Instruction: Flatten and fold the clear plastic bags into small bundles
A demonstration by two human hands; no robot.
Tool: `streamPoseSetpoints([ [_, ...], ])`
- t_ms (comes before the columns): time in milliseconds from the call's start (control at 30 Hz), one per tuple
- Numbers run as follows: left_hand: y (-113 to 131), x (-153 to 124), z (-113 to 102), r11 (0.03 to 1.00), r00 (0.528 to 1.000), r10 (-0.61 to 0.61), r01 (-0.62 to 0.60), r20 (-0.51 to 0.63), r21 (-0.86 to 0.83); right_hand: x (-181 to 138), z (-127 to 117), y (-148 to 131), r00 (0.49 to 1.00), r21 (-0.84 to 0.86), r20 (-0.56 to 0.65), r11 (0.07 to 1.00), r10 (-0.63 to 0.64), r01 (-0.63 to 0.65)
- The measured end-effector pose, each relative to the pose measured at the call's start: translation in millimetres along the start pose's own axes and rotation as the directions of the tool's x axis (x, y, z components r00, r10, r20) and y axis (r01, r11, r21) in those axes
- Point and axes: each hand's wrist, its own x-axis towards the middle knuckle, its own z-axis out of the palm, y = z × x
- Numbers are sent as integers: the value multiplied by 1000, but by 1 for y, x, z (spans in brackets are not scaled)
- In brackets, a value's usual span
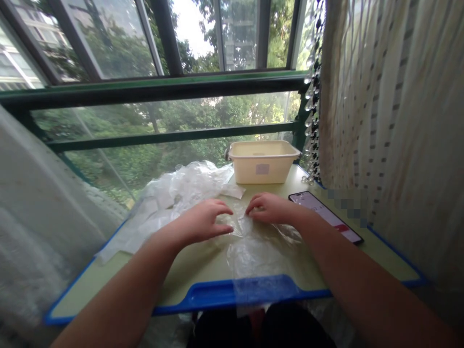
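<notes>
A clear plastic bag (253,251) lies flat on the green table (195,263), reaching the blue front edge. My left hand (203,221) rests on its far left part with fingers curled and pinching the film. My right hand (270,209) sits opposite, fingertips pressed together on the same bag. The two hands almost meet over the bag's upper edge.
A heap of clear plastic bags (174,198) lies at the table's left and back. A cream plastic tub (261,162) stands at the far edge by the window. A phone (324,215) with a lit screen lies right of my right hand. A striped curtain (395,125) hangs at right.
</notes>
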Motion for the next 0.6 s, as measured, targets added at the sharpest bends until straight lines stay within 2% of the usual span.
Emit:
streamPoseSetpoints([
  [67, -2, 1, 6, 1000, 993, -16, 16, 119, 3, 0, 2, -3, 998, -43, -56, 999, 2, -4],
  [133, -3, 1, 10, 1000, 987, -13, 13, 163, 3, 1, 5, -5, 991, -86, -135, 996, 9, -21],
  [200, -4, 1, 11, 1000, 984, 5, -2, 178, -19, 3, 10, -6, 982, -139, -188, 990, 5, -32],
  [367, -6, -2, 8, 997, 980, -39, 52, 193, -61, 8, 19, -1, 984, -203, -176, 979, -18, -19],
  [500, -10, -2, 6, 994, 984, -81, 92, 157, -63, 11, 21, 1, 977, -177, -208, 984, -49, 12],
  [600, -12, -1, 7, 994, 980, -87, 99, 178, -56, 12, 21, -2, 972, -106, -236, 994, -21, -4],
])
